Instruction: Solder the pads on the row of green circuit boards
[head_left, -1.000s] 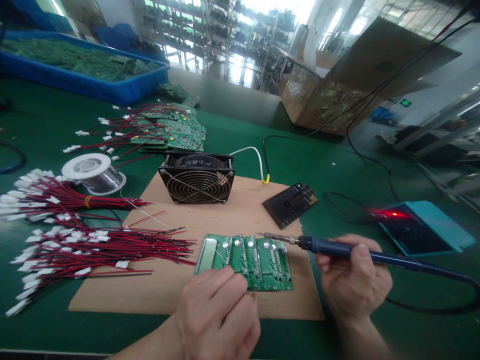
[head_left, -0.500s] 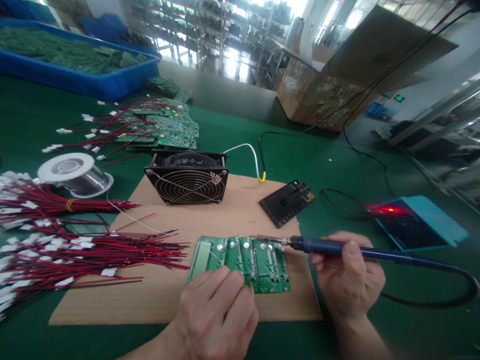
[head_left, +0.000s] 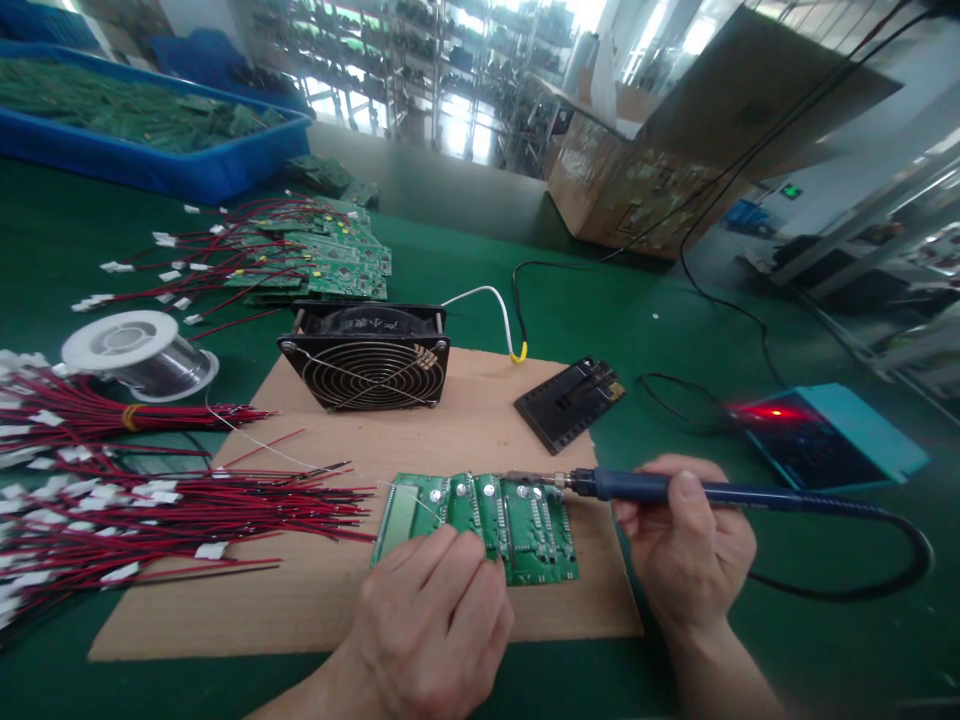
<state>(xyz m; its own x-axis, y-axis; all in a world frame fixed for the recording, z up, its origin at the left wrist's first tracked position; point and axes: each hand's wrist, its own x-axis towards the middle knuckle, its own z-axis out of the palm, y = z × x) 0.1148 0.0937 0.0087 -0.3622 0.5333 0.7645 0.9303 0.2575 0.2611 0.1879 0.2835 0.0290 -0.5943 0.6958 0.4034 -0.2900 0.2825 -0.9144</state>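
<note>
A green circuit board lies on a brown cardboard sheet. My left hand is closed at the board's near edge, fingertips pressed on it, and a thin solder wire runs to them from the spool. My right hand grips a blue soldering iron, whose metal tip hovers over the board's far edge.
A black fan stands behind the board, a black holder to its right. Red wire bundles lie left, more boards and a blue bin behind. A teal soldering station glows red at right. A cardboard box stands at back.
The view has drifted, so everything sits a little further left in the picture. The iron's tip has come slightly closer over the board's far edge. My hands keep their grips.
</note>
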